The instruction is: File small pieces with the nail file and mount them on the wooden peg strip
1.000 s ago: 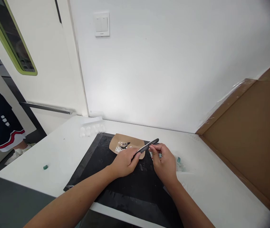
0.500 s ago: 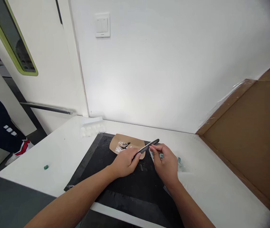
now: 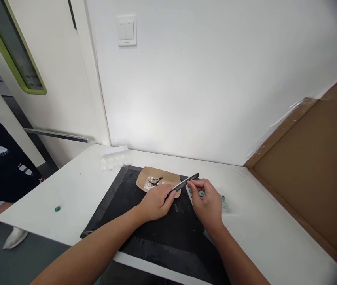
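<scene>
A thin dark tool (image 3: 183, 183) slants up to the right over the black mat (image 3: 156, 225), with my left hand (image 3: 157, 202) closed round its lower part. Close to its upper part, my right hand (image 3: 206, 202) is pinched; what its fingertips hold, if anything, is too small to name. Behind my left hand lies a tan sheet (image 3: 168, 177) bearing a black branch shape and small white pieces (image 3: 149, 185). Green bits (image 3: 223, 199) in a clear tray show partly behind my right hand.
A clear plastic tray (image 3: 115, 162) stands at the table's back left. A small green lump (image 3: 57, 208) lies on the white table (image 3: 38, 213). Brown cardboard (image 3: 313, 158) rises at the right. A person in dark clothing (image 3: 2, 162) stands at the left.
The person at the left has moved closer to the table, and a white shoe now shows. My hands and the tool have hardly moved.
</scene>
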Demonstrator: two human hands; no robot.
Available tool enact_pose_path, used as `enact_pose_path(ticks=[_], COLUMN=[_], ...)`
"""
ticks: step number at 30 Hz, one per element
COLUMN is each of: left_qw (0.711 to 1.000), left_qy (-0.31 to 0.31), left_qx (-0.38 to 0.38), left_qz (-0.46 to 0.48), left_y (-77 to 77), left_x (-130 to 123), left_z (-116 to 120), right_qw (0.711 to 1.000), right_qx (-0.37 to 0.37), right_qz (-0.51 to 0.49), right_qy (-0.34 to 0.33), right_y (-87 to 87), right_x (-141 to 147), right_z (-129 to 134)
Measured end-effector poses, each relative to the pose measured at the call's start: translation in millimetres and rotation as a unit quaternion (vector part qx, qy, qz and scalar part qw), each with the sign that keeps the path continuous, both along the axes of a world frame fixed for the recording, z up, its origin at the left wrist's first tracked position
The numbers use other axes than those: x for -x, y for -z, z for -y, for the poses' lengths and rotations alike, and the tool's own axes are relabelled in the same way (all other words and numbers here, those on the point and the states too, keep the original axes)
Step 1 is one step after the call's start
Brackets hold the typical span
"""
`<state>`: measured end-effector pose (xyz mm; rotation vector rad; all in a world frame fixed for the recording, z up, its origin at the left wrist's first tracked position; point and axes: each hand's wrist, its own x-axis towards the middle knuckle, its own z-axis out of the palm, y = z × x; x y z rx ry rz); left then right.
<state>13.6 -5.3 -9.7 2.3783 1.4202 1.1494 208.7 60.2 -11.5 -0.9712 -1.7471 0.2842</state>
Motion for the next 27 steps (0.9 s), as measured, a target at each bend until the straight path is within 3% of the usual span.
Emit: enact_pose_path(ticks=[11,18,24,27], left_qw=[1.000,1.000,1.000,1.000], left_qy=[-0.011,-0.004,-0.014,-0.011], left_qx=[-0.001,0.003,0.005,0.003], left_qz=[0.000,-0.006,-0.001,-0.002], left_y=[-3.2,-1.6,-1.1,-2.6], left_x=[-1.8,-2.3,-2.1,-2.1], left_z=[-1.2,-0.4,-1.1,-0.9], right_qw=[0.996,0.997,0.995,0.996], right_qx=[-0.057,-0.045,-0.064,-0.060], right_qz=[0.068,0.047,0.070,0.066], right_qy=[-0.024,0.035,-0.016,0.001], right_y=[1.3,-2.0,0.5,-0.6], right_x=[2.9,-0.1,5.6,5.1], right_z=[1.8,-0.7,3.2,3.6])
